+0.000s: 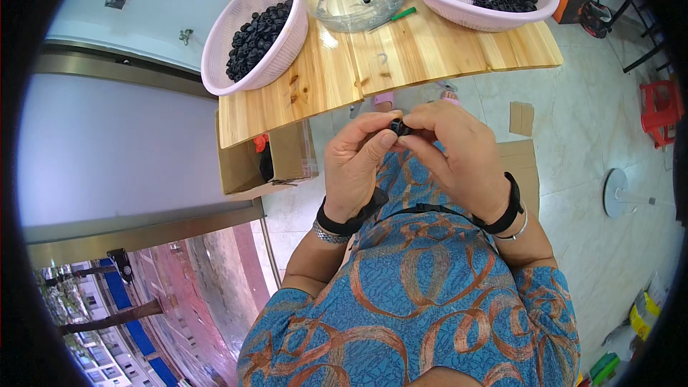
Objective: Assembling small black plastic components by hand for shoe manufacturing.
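Note:
Between the fingertips of both hands, in front of my lap, is a small round black part (400, 127), perhaps plastic. My left hand (360, 156) pinches it from the left with thumb and forefinger. From the other side my right hand (459, 150) grips it in the same way. The fingers cover much of the part, so its exact kind cannot be made out. Beyond the hands, on the wooden table (401, 61), a pink basket (290, 46) at the left holds many small black parts. Another pink basket (487, 20) at the right holds similar ones.
Between the baskets lie a clear round tray (337, 18) and a green-handled tool (403, 13). Under the table's left side stands a cardboard box (294, 154). Red stools (659, 111) and a round-based stand (615, 192) are on the floor at the right.

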Motion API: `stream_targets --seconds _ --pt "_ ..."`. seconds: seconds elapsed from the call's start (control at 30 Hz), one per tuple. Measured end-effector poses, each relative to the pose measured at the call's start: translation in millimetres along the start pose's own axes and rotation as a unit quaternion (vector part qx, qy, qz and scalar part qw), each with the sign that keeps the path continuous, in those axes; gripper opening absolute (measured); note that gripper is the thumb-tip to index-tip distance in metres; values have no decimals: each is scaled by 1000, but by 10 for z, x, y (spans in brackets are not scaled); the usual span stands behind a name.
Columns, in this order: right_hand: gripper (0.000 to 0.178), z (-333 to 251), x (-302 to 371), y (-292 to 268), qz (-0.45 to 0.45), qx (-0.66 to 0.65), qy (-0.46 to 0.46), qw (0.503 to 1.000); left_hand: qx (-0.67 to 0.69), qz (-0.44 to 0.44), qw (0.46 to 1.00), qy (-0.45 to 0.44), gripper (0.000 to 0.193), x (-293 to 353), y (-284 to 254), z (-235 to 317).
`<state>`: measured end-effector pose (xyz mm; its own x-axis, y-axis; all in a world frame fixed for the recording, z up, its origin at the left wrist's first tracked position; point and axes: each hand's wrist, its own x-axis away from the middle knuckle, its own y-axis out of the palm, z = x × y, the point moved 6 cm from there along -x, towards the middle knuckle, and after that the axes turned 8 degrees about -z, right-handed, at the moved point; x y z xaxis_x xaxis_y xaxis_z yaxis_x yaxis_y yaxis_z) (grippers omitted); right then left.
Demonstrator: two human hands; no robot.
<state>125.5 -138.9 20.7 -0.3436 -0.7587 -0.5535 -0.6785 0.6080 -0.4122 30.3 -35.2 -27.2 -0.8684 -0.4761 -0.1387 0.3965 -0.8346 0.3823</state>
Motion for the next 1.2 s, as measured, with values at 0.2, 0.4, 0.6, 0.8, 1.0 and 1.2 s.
stream_targets --seconds 0.2,0.4,0.6,0.8,1.0,1.2 --pt "16 76 -9 -33 -7 -68 49 996 1 2 1000 -15 23 3 12 0" --pt "14 53 -25 -37 0 -50 11 999 35 5 999 -30 24 4 1 -37" --pt "14 43 -33 -46 -5 -20 -27 999 63 9 997 -51 23 11 -15 -66" --pt "13 69 -24 -44 -19 -65 -6 998 17 1 999 -44 23 5 -21 -40" --pt "12 0 -45 -78 -26 6 -59 998 -149 -32 988 -24 22 -38 6 135" --pt "18 91 -81 -72 -89 -70 -46 993 -54 -70 990 -108 21 -10 -25 10"
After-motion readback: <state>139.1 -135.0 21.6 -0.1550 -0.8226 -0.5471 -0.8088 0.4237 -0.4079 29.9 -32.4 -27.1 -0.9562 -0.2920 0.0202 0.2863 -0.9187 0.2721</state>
